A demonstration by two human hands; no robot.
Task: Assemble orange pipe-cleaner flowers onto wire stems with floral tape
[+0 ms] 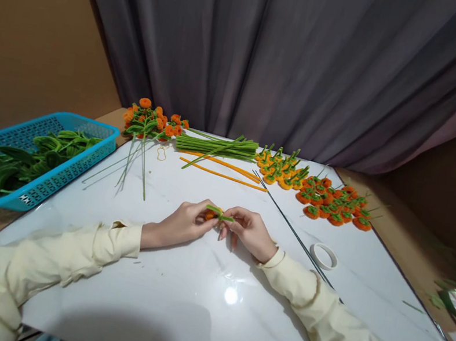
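Observation:
Over the middle of the white table, my left hand (188,221) and my right hand (253,232) meet around a small orange pipe-cleaner flower (212,213). Green pipe-cleaner pieces (222,216) stick out from it, crossing between the two hands. My left hand pinches the flower between thumb and fingers. The thumb and forefinger of my right hand are closed on the right end of the green piece. Fingers partly cover the flower, so its full shape is hidden.
A blue basket (109,145) of green leaves (13,162) stands at left. Along the back lie finished orange flowers (145,115), green stems (214,146), orange strips (222,175), yellow flower heads (285,172) and orange flower heads (332,201). A white tape roll (324,257) sits near a thin dark wire (296,234).

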